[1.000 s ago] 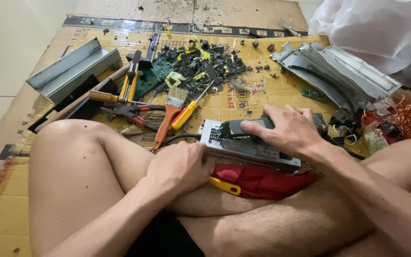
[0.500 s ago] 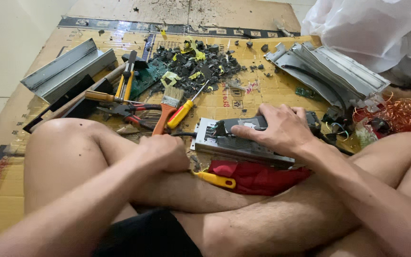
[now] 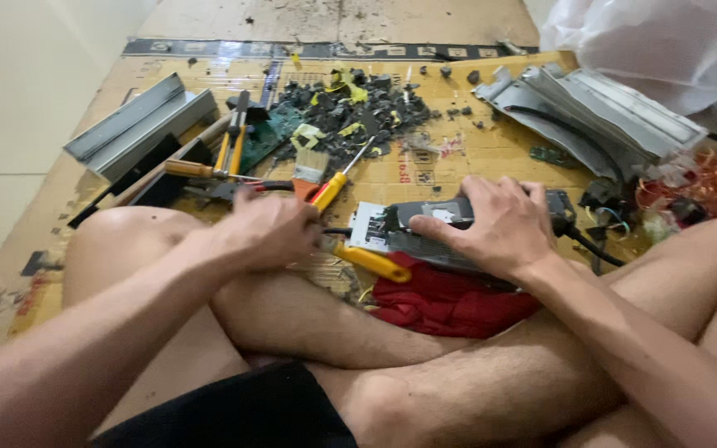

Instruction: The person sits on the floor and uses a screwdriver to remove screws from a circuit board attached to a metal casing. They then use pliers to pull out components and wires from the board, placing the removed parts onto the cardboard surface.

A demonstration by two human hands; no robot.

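Metal unit (image 3: 425, 236) on the red cloth (image 3: 450, 303) in your lap: rigid, likely weighty, sharp-edged; hold it by its long sides. Your right hand (image 3: 491, 226) presses it flat, fingers spread. Your left hand (image 3: 269, 228) is closed around the yellow-handled tool (image 3: 371, 261) beside it.

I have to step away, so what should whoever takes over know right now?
Left hand: closed on the yellow-handled screwdriver, tip toward the metal box.
Right hand: pressing flat on the box, holding it steady on the red cloth.
Done: broken parts and metal covers lie on the cardboard.
Left: the box looks still assembled.
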